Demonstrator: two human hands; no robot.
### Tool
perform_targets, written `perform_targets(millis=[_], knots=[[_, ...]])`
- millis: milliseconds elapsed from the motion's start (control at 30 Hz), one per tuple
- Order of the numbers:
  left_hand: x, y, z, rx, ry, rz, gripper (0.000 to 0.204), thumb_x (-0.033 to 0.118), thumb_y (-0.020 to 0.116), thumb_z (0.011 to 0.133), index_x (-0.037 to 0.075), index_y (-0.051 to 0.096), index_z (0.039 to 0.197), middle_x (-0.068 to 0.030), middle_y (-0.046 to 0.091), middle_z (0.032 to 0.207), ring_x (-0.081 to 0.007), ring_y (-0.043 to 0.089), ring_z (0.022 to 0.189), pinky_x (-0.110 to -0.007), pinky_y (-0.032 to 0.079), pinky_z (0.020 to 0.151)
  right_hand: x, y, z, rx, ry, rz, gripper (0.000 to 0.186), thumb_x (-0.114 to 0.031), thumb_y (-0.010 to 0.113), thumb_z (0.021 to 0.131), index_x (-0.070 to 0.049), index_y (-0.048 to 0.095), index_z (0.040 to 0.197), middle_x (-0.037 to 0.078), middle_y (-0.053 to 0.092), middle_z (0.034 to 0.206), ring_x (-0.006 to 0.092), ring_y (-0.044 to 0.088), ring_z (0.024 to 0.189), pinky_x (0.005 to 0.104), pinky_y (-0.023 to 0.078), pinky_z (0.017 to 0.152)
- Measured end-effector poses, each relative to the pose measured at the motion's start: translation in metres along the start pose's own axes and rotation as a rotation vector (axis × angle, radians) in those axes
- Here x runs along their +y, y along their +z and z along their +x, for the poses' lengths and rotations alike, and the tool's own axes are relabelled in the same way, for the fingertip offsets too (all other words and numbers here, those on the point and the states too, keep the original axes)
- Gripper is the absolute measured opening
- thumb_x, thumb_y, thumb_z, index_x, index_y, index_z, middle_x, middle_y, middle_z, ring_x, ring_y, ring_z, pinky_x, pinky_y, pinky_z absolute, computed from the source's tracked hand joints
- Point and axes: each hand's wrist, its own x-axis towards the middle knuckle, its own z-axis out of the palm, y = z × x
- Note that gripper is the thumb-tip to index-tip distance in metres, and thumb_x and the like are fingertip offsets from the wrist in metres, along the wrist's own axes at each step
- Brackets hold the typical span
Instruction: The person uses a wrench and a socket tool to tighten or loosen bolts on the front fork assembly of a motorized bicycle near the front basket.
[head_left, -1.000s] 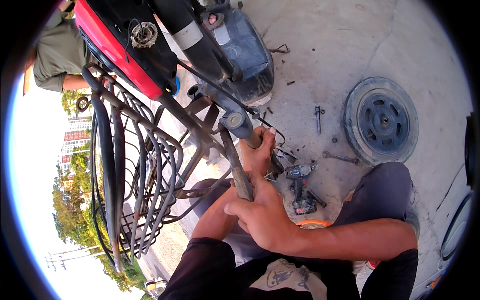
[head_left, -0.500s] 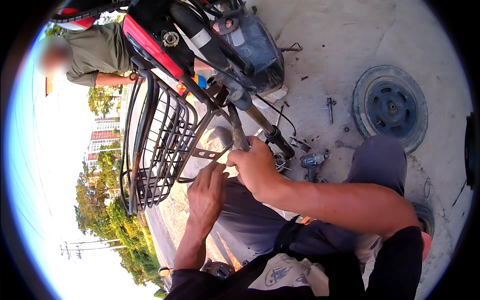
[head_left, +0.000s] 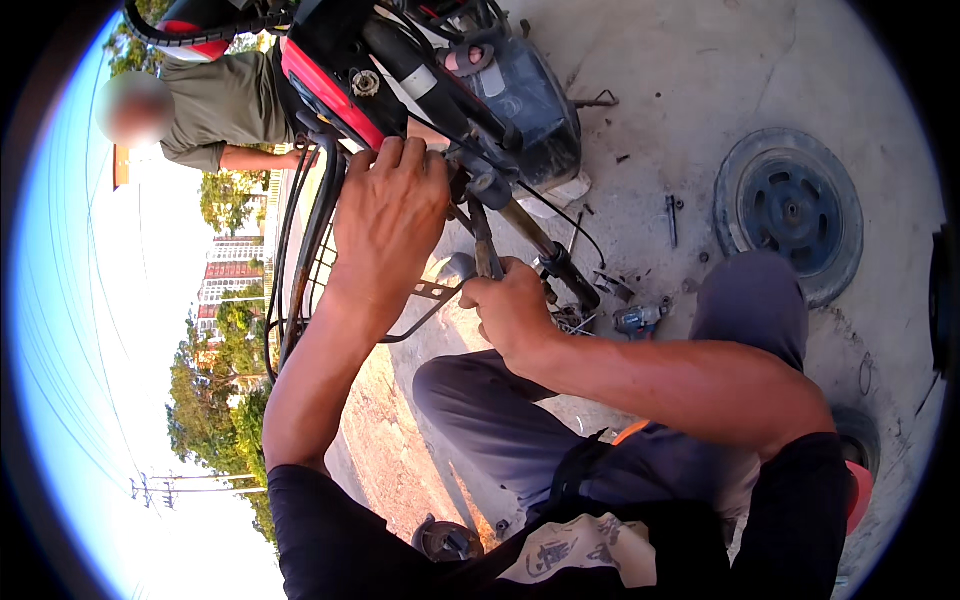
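Observation:
A red and black two-wheeler (head_left: 335,85) stands before me with its front fork bare of a wheel. My left hand (head_left: 392,205) is closed over the front of its frame, beside the wire basket (head_left: 322,262); the fingers are bent and what lies under them is hidden. Lower down, my right hand (head_left: 508,308) is wrapped round the lower end of a worn grey fork leg (head_left: 483,250). The other fork leg (head_left: 530,230), with a black lower end, slants down to its right. A bracket with holes (head_left: 432,290) shows between my hands.
A wheel with its tyre (head_left: 790,205) lies on the concrete at the right. Nearer are a cordless drill (head_left: 640,318), a socket tool (head_left: 671,220) and scattered small parts. A person in an olive shirt (head_left: 225,105) is beyond the basket. My bent knee (head_left: 450,385) is below the fork.
My left hand has left its place beside my right hand and moved up and away onto the frame by the basket. My right hand stays on the fork leg. The view has shifted slightly.

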Motion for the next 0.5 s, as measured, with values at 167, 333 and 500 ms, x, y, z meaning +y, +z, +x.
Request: perform_targets(millis=[167,333,500], knots=[[-0.005,0.013,0.019,-0.090,0.000,-0.048,0.007,0.007,0.058,0.079,0.005,0.065,0.079,-0.0100,0.063,0.087,-0.0242,0.061,0.094,-0.037,0.051,0.074,0.000,-0.002,0.001,-0.083,0.030,-0.008,0.035,-0.010,0.066,0.069,0.009,0.054,0.095,0.017,0.060,0.079,0.0256,0.058,0.073,0.0379,0.046,0.066],[-0.004,0.010,0.024,-0.140,0.002,-0.110,0.006,0.002,0.058,0.080,0.001,0.063,0.081,-0.0136,0.062,0.092,-0.0269,0.061,0.099,-0.039,0.053,0.076,-0.002,-0.002,0.000,-0.035,0.008,-0.052,0.043,-0.011,0.067,0.069,0.013,0.052,0.102,0.022,0.061,0.086,0.0301,0.061,0.081,0.0387,0.048,0.072],[-0.007,0.017,0.025,-0.119,-0.027,-0.104,0.006,0.002,0.057,0.079,0.001,0.063,0.077,-0.0123,0.062,0.093,-0.0267,0.060,0.099,-0.039,0.054,0.074,0.001,-0.002,0.002,-0.021,-0.009,-0.124,0.046,-0.011,0.068,0.070,0.014,0.052,0.105,0.025,0.062,0.089,0.0333,0.062,0.085,0.0403,0.048,0.075]])
